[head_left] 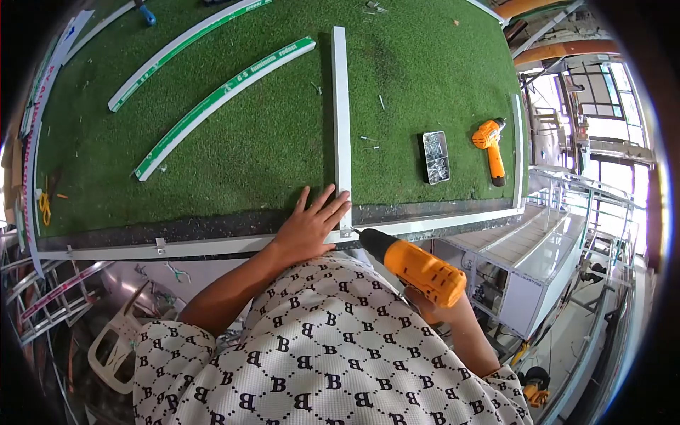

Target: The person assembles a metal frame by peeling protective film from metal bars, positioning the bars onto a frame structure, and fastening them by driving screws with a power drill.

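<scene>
At the far left of the green, turf-covered table (pixel 92 159), we see yellow-handled scissors (pixel 45 207) near its edge. Below, beside the table, a pale plastic chair (pixel 106 354) stands among metal frames. Two curved-looking strips with green printed film (pixel 227 92) lie on the turf. A long white rail (pixel 205 247) runs along the near edge, over a dark bare border.

Our left hand (pixel 304 230) reaches in from the left, palm down, its fingers spread across the rail and the lower end of a white bar (pixel 341 113) that meets it at a corner. Just right of that hand, the bit of an orange drill (pixel 425 273) points at this joint. Our right hand (pixel 432 308) holds the drill from below, forearm angled up from the lower right; its fingers are mostly hidden, so we cannot tell exactly how they wrap.

Further right on the turf sits a small rectangular tin (pixel 426 161), divided into two compartments, both holding silvery screws (pixel 435 146). Beside it lies a second orange drill (pixel 495 152). Beyond the table's right side, we see a white cabinet (pixel 520 301) and bright windows (pixel 598 92).
</scene>
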Action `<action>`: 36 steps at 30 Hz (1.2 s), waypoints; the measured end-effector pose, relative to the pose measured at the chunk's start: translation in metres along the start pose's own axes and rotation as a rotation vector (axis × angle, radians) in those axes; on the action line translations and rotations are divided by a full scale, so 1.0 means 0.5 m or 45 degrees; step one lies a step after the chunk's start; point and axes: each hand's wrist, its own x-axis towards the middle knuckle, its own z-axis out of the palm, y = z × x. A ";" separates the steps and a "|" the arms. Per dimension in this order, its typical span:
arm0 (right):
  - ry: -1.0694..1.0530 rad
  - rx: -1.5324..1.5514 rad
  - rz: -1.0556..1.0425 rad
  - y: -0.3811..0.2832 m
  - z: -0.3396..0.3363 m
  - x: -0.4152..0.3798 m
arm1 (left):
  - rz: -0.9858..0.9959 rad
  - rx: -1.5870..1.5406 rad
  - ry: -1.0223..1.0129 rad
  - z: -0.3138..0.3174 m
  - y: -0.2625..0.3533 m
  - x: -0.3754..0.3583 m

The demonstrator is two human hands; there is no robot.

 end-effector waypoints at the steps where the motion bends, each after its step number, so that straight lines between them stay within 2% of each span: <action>1: -0.046 -0.013 0.015 -0.001 0.002 0.007 | -0.006 0.039 0.045 0.006 0.001 -0.001; 6: -0.154 -0.245 -0.158 0.022 0.017 0.022 | -0.030 0.023 0.118 0.008 0.000 -0.005; 10: -0.155 -0.201 -0.151 0.015 0.020 0.033 | -0.027 0.007 0.130 0.009 -0.001 -0.005; 12: -0.167 -0.088 0.100 -0.004 0.019 0.040 | -0.027 -0.010 0.130 0.011 -0.001 -0.007; 19: -0.141 -0.063 0.122 -0.013 0.012 0.063 | -0.025 -0.017 0.148 0.010 -0.001 -0.006; 22: -0.222 -0.026 0.284 -0.006 -0.004 0.079 | -0.023 -0.032 0.168 0.015 -0.002 -0.007; 26: -0.282 -0.007 0.164 0.035 -0.021 0.089 | -0.028 -0.059 0.167 0.011 -0.003 -0.007; 31: -0.481 -0.199 -0.056 0.088 -0.052 0.096 | -0.026 -0.065 0.198 0.019 -0.006 -0.007; 35: -0.544 -0.177 0.018 0.030 -0.053 0.143 | -0.031 -0.048 0.202 0.029 -0.009 -0.006; 36: -0.595 -0.355 0.045 -0.027 -0.054 0.168 | -0.043 -0.056 0.203 0.032 -0.009 -0.007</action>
